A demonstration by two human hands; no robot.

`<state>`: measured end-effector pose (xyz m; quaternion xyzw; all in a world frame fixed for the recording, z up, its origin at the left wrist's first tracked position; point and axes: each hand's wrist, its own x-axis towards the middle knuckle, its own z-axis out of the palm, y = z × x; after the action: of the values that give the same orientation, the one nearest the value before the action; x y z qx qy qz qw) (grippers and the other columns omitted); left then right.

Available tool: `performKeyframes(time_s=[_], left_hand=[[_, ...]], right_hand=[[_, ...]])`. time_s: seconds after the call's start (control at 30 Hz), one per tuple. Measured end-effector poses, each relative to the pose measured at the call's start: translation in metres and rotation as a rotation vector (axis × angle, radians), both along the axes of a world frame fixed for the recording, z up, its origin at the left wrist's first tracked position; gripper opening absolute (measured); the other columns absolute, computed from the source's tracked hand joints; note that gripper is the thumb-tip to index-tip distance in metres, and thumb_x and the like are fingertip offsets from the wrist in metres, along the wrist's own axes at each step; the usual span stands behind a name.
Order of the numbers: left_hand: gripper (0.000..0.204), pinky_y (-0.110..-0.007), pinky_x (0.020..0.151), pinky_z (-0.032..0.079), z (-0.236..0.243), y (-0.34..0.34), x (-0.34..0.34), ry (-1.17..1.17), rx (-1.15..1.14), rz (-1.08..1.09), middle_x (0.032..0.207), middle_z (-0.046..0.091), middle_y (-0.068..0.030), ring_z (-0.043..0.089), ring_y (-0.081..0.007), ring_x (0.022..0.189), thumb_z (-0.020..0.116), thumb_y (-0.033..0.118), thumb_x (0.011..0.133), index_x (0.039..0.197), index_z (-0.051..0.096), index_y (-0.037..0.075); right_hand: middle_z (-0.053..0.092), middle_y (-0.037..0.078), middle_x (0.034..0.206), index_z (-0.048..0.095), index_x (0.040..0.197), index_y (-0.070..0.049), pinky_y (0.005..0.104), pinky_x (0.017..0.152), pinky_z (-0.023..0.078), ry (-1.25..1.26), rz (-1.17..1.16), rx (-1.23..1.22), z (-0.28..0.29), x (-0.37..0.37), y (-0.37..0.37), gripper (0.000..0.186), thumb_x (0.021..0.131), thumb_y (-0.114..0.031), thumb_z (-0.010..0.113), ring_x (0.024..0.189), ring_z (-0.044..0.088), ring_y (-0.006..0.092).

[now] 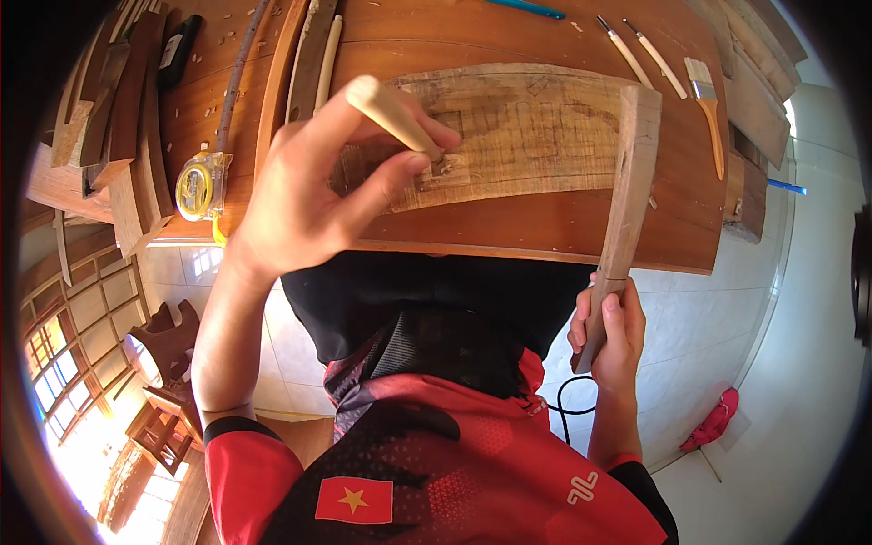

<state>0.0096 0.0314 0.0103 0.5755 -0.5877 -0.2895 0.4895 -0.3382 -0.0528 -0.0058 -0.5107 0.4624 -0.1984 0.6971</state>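
A curved, flat wooden board (pixel 536 136) with carved marks lies on the brown table. Over its left part, my left hand (pixel 313 186) is closed around a chisel (pixel 392 116) with a pale round wooden handle, tilted with its butt end up and to the left. The chisel's lower end meets the board near a small cut patch; its blade is mostly hidden by the fingers and too small to make out. At the right, my right hand (pixel 618 331) grips the lower end of a thick squared wooden bar (pixel 629 173), whose upper end rises over the board's right end.
A yellow tape measure (pixel 195 186) and wood offcuts (pixel 127 136) sit at the left. Two pale-handled carving tools (pixel 627 53) and a flat brush (pixel 707 109) lie at the far right. More planks (pixel 749 82) stand past the table's right edge. Wood chips dot the tabletop.
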Motion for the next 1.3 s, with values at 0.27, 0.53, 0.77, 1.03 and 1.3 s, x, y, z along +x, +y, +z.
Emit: performKeyframes(time_s=[0.27,0.53,0.77,1.03,1.3], left_hand=[[0.031,-0.058,0.097,0.051,-0.010,0.007,-0.012,-0.442,-0.275,-0.101,0.118,0.070,-0.0161,0.072,-0.0330,0.098,0.063,-0.010,0.086,0.110,0.051,0.005],[0.017,-0.057,0.108,0.040,0.008,0.010,-0.009,-0.604,-0.081,-0.063,0.114,0.071,-0.0202,0.064,-0.0362,0.114,0.054,0.016,0.097,0.107,0.057,0.002],[0.013,-0.036,0.093,0.053,0.001,0.009,-0.001,-0.143,-0.005,0.061,0.114,0.068,-0.0182,0.068,-0.0262,0.106,0.055,-0.001,0.102,0.114,0.059,-0.004],[0.020,-0.038,0.096,0.054,-0.010,0.000,-0.012,-0.017,-0.013,0.023,0.112,0.069,-0.0168,0.069,-0.0266,0.107,0.047,-0.008,0.102,0.118,0.059,-0.006],[0.023,-0.041,0.098,0.052,-0.010,0.000,-0.010,-0.134,-0.095,-0.042,0.111,0.068,-0.0189,0.069,-0.0298,0.106,0.049,-0.010,0.100,0.121,0.058,-0.006]], right_hand=[[0.058,0.008,0.082,0.051,0.124,0.001,0.0261,0.049,0.044,-0.034,-0.003,-0.001,0.001,-0.002,0.002,0.028,0.107,-0.021,0.047,0.054,0.051,0.0100],[0.058,0.008,0.082,0.051,0.124,0.000,0.0262,0.049,0.044,-0.049,0.018,-0.007,0.001,0.000,0.001,0.027,0.107,-0.021,0.048,0.054,0.051,0.0100],[0.058,0.008,0.082,0.051,0.123,0.000,0.0260,0.049,0.043,-0.050,0.026,-0.015,-0.001,0.003,0.000,0.028,0.107,-0.023,0.048,0.054,0.051,0.0097],[0.057,0.007,0.082,0.050,0.124,0.000,0.0258,0.049,0.043,-0.044,0.032,-0.014,-0.002,0.001,-0.001,0.028,0.108,-0.023,0.048,0.054,0.051,0.0095],[0.057,0.008,0.082,0.050,0.124,-0.001,0.0257,0.049,0.043,-0.067,0.032,0.002,-0.001,0.003,-0.004,0.029,0.108,-0.024,0.048,0.054,0.050,0.0097]])
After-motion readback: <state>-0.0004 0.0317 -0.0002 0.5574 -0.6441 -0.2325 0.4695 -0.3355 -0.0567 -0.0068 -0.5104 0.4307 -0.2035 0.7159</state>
